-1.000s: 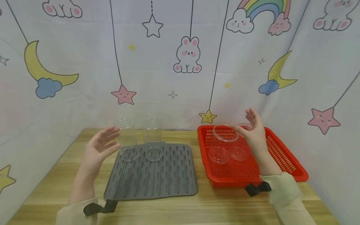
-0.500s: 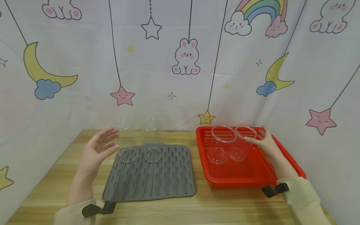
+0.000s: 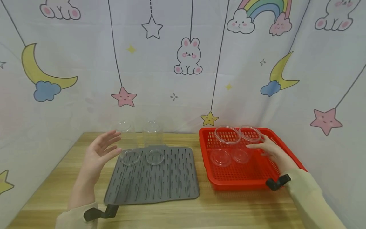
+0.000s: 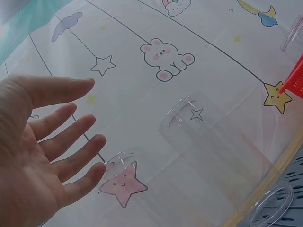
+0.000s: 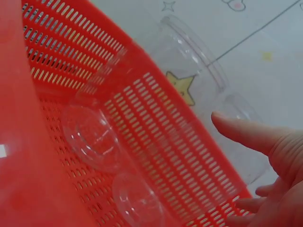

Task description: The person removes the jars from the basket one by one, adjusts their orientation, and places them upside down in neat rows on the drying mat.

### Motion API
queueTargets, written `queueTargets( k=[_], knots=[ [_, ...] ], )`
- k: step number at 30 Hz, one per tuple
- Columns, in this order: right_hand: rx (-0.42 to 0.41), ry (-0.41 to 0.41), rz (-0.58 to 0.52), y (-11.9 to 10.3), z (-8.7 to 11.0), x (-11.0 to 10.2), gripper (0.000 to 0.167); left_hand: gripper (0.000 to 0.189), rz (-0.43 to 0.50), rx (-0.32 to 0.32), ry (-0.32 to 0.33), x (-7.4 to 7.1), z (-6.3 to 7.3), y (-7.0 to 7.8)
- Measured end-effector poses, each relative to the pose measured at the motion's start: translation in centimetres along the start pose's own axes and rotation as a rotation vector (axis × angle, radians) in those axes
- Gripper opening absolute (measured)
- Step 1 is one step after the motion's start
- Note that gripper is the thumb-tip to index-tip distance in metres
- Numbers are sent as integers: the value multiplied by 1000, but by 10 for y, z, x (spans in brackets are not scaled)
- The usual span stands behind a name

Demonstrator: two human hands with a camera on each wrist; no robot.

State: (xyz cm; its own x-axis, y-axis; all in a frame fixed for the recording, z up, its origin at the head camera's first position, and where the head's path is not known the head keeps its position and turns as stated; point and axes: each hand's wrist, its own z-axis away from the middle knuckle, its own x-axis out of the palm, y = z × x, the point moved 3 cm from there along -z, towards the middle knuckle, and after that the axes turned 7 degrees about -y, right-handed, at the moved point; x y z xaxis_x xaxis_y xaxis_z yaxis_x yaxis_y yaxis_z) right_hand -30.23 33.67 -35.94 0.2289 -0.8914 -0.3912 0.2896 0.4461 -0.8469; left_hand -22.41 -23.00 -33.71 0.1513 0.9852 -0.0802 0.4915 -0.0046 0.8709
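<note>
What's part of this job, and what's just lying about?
Probably the job:
two clear plastic cylindrical jars in the red perforated plastic basket;
two matching jars on the grey rectangular slotted mat.

Just surroundings:
white cartoon-printed fabric backdrop;
pale wood-grain tabletop.

You've got a white fabric backdrop [image 3: 160, 73] behind the table and along both sides, lightly creased, printed with a winking rabbit [image 3: 188, 58], a rainbow [image 3: 265, 11], yellow crescent moons [image 3: 30, 65], blue clouds [image 3: 47, 91] and pink stars [image 3: 123, 97] on dark strings. Below, your light wood-grain table [image 3: 154, 218] meets it. Light's soft; your left wrist view catches a teal patch [image 4: 35, 21], unidentifiable, in its upper-left corner.
</note>
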Motion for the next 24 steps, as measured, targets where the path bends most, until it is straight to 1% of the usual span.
queueTargets(
  k=[3, 5, 8, 11, 16, 24],
  knots=[
    [-12, -43, -30, 4, -7, 1, 102, 53, -5, 0, -1, -1, 1, 0],
    [-20, -56, -56, 5, -11, 1, 102, 53, -2, -1, 0, -1, 1, -1],
    [-31, -51, -90, 7, -15, 3, 103, 53, -1, 1, 2, -1, 1, -1],
    [-39, -26, -119, 9, -18, 5, 105, 53, -2, 4, 2, -1, 1, -2],
    [-61, -1, -165, 12, -24, 9, 102, 53, -8, 4, 0, -1, 2, -1],
    [-77, -17, -192, 10, -22, 11, 94, 52, -1, 6, 1, -1, 1, 2]
  ],
)
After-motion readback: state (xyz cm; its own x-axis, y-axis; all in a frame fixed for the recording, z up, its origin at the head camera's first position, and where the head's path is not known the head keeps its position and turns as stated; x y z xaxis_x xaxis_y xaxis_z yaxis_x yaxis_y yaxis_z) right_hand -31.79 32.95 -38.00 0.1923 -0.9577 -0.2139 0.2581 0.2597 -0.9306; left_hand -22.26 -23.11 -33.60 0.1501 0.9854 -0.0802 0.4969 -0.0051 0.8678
